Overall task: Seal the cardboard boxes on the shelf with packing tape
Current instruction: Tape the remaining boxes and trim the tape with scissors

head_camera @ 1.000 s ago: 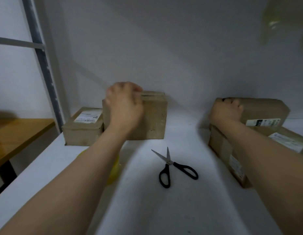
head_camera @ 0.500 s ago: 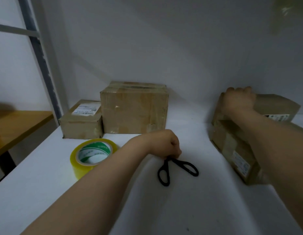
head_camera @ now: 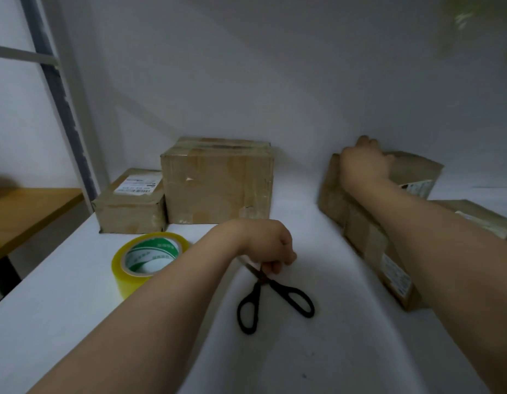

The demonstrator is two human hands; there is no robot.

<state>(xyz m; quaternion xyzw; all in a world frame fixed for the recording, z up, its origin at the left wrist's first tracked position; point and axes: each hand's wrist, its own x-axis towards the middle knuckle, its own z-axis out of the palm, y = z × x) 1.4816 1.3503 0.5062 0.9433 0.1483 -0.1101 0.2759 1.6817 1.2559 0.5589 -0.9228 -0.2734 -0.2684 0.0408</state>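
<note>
Left hand [head_camera: 265, 245] grips scissors [head_camera: 263, 279] beside tape [head_camera: 124, 275]; right hand [head_camera: 363, 163] grips box [head_camera: 417, 172].

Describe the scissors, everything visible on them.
The scissors have black loop handles, seemingly plastic, and grey metal blades. They lie on the white shelf, handles splayed toward the camera, blades pointing away. The left hand pinches them just past the pivot, hiding most of the blades; part of one shows.
</note>
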